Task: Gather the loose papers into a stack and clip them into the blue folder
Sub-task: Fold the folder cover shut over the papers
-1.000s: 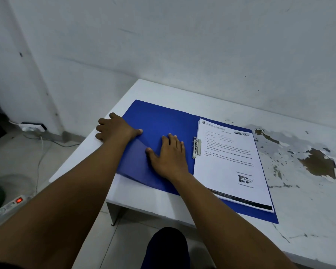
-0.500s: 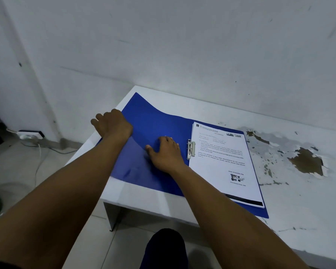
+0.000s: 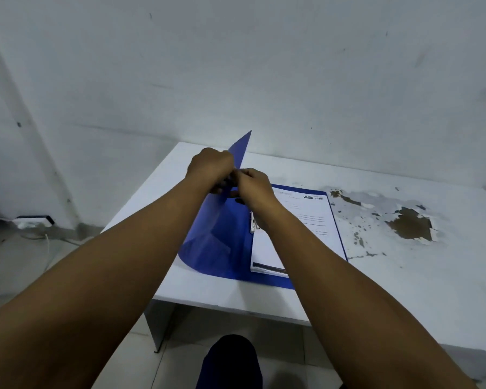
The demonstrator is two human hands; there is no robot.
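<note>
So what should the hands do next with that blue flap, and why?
Probably swing the cover over onto the papers to shut the folder. Both hands, left and right, grip its raised edge, and the papers already sit under the clip.

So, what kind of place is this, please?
Probably a plain office or study corner: a white table with peeling paint, a blue folder holding papers, bare wall, and a power strip on the tiled floor.

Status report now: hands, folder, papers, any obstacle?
Both hands, left hand and right hand, grip raised folder cover. Papers stacked under clip. Nothing blocks the cover.
</note>
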